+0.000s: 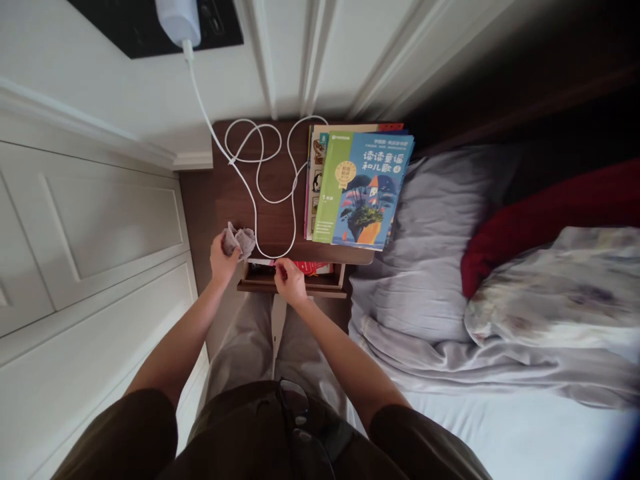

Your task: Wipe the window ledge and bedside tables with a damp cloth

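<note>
My left hand (223, 259) holds a crumpled grey cloth (236, 240) above the near edge of a dark wooden nightstand (275, 227). Below that edge, a shallow drawer (320, 287) stands pulled out. My right hand (291, 282) is at the drawer, its fingertips drawn together beside a red packet (306, 267). Whether those fingers grip anything is hidden from this angle. The rest of the drawer's contents lie in shadow.
A stack of picture books (363, 190) and a looped white charging cable (260, 167) lie on the nightstand. The cable runs up to a wall plug (177, 20). White wardrobe doors (90, 220) stand to the left, and a bed with a grey pillow (430, 247) lies to the right.
</note>
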{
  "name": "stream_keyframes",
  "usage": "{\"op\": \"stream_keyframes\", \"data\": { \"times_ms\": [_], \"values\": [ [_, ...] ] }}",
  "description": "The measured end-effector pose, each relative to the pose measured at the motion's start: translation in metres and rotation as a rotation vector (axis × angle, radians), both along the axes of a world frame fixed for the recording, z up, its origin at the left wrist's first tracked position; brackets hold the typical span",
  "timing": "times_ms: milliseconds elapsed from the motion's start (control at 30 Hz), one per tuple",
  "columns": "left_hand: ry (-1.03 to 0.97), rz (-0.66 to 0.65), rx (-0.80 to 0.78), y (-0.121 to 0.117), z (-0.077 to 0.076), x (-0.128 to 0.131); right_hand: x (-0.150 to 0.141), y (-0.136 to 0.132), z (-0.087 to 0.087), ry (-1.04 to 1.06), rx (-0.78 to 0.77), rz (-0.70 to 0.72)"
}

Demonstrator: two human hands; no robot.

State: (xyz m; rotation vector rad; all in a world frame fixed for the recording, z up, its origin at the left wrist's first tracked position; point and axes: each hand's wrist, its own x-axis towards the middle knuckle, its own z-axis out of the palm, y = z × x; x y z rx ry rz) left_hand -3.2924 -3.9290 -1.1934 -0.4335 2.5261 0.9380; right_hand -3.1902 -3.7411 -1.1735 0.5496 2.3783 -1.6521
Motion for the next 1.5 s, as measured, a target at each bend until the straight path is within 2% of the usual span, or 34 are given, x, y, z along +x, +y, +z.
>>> {"op": "stream_keyframes", "data": {
  "times_ms": [67,167,233,300,367,467,567,633,700,767,867,967,1033,1100,1167,1333,1400,1500],
  "values": [
    [-0.108,0.056,0.102,0.004,0.000,-0.003,-0.010,-0.004,0.007,0.021,0.005,0.045],
    [-0.201,0.154,0.330,0.012,0.016,0.013,-0.016,-0.008,0.021,0.093,0.000,0.192],
    [-0.318,0.132,0.543,0.015,0.032,0.029,-0.011,-0.013,0.028,0.118,-0.045,0.248],
    [-0.487,0.064,0.726,0.014,0.046,0.041,0.003,-0.021,0.032,0.097,-0.086,0.178],
    [-0.658,-0.047,0.806,0.006,0.050,0.049,0.024,-0.030,0.033,0.025,-0.114,-0.003],
    [-0.837,-0.173,0.763,-0.014,0.034,0.058,0.069,-0.036,0.028,-0.141,-0.123,-0.383],
    [-1.036,-0.109,0.633,-0.033,0.005,0.075,0.119,-0.027,0.023,-0.234,-0.006,-0.804],
    [-1.166,-0.056,0.570,-0.040,-0.013,0.091,0.148,-0.017,0.022,-0.220,0.101,-1.022],
    [-1.214,-0.041,0.531,-0.041,-0.027,0.107,0.167,-0.005,0.018,-0.173,0.236,-1.166],
    [-1.211,-0.023,0.512,-0.039,-0.039,0.120,0.176,0.008,0.007,-0.134,0.414,-1.214],
    [-1.197,0.015,0.524,-0.031,-0.053,0.132,0.176,0.030,-0.026,-0.188,0.605,-1.075],
    [-1.189,0.073,0.596,-0.028,-0.061,0.137,0.169,0.044,-0.062,-0.286,0.591,-0.901],
    [-1.154,0.098,0.665,-0.028,-0.064,0.139,0.164,0.037,-0.077,-0.312,0.553,-0.822],
    [-1.090,0.087,0.709,-0.029,-0.067,0.141,0.154,0.017,-0.080,-0.328,0.523,-0.731],
    [-1.016,0.050,0.708,-0.034,-0.071,0.144,0.138,-0.014,-0.075,-0.360,0.481,-0.610],
    [-0.799,-0.170,0.474,-0.061,-0.078,0.146,0.076,-0.104,-0.058,-0.460,0.323,-0.179],
    [-0.752,-0.177,0.422,-0.077,-0.076,0.144,0.054,-0.136,-0.056,-0.456,0.282,-0.037],
    [-0.682,-0.126,0.410,-0.094,-0.071,0.140,0.031,-0.171,-0.057,-0.356,0.170,0.073]
  ]
}}
